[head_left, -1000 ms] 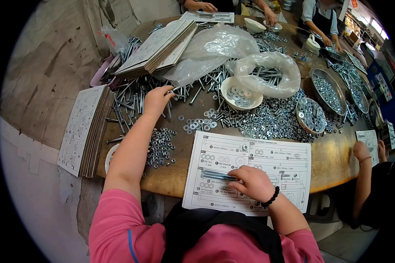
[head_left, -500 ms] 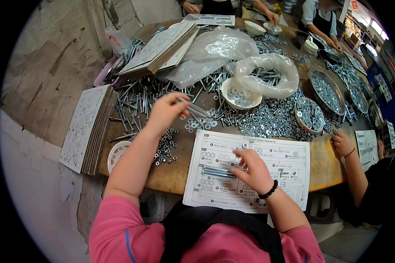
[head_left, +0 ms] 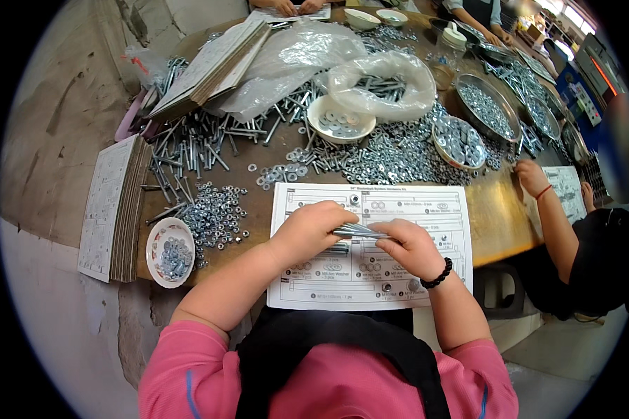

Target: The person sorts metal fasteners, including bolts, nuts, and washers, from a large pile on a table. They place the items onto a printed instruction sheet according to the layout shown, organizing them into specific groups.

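Between my two hands several long bolts (head_left: 358, 230) lie crosswise above a printed card (head_left: 458, 237). My left hand (head_left: 310, 229) is closed round their left end, and the fingertips of my right hand (head_left: 416, 249), which wears a black beaded bracelet (head_left: 438, 273), close on the right end. More bolts (head_left: 339, 247) rest on the card just below, partly hidden by my left hand. A nut (head_left: 354, 200) sits near the card's upper edge, and another small nut (head_left: 386, 287) lies lower down.
A patterned bowl of nuts (head_left: 170, 253) and loose nuts (head_left: 217, 209) lie left, near stacked cards (head_left: 105, 209). Beyond are a bolt pile (head_left: 196, 140), a washer bowl (head_left: 341, 120), a plastic bag (head_left: 383, 85) and more hardware. At right a co-worker's arm (head_left: 558, 222) reaches onto the table.
My left hand has brought the bolts from the pile side over the card. My right hand has met it and taken their other end. The whole view has shifted slightly.
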A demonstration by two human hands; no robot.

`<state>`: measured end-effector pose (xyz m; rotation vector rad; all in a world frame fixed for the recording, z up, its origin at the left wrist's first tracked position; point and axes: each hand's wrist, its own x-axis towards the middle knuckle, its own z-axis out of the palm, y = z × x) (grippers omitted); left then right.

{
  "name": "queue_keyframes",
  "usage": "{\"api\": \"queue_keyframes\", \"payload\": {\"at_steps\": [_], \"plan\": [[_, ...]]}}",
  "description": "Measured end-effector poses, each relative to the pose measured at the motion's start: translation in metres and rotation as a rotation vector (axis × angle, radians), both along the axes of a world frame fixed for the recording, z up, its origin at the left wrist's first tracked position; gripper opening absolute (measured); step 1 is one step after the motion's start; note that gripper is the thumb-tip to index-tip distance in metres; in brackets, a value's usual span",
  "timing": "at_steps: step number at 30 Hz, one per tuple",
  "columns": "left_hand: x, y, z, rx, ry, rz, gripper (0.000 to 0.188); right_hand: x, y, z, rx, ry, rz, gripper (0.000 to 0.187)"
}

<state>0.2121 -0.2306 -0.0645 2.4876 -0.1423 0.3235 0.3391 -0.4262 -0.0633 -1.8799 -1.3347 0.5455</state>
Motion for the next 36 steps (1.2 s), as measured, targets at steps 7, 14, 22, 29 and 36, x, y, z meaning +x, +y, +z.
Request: {"api": "queue_keyframes", "payload": {"at_steps": [7, 14, 22, 29, 36], "plan": [[0.005, -0.032, -0.022, 0.247, 0.004, 0.077, 0.016, 0.002, -0.036, -0.014, 0.101, -0.296, -0.099, 0.022], [0.017, -0.050, -0.050, 0.281, 0.014, 0.024, 0.019, 0.023, -0.083, -0.013, -0.026, -0.267, -0.367, 0.017], [0.022, -0.063, -0.061, 0.215, -0.007, 0.002, 0.015, 0.021, -0.081, -0.019, -0.105, -0.302, -0.270, 0.013], [0.021, -0.061, -0.051, 0.189, 0.146, 0.012, 0.018, 0.005, -0.057, -0.044, 0.006, -0.557, -0.208, 0.018], [0.020, -0.065, -0.054, 0.124, 0.147, 0.055, 0.030, 0.004, -0.063, -0.047, -0.191, -0.403, -0.362, 0.026]]}}
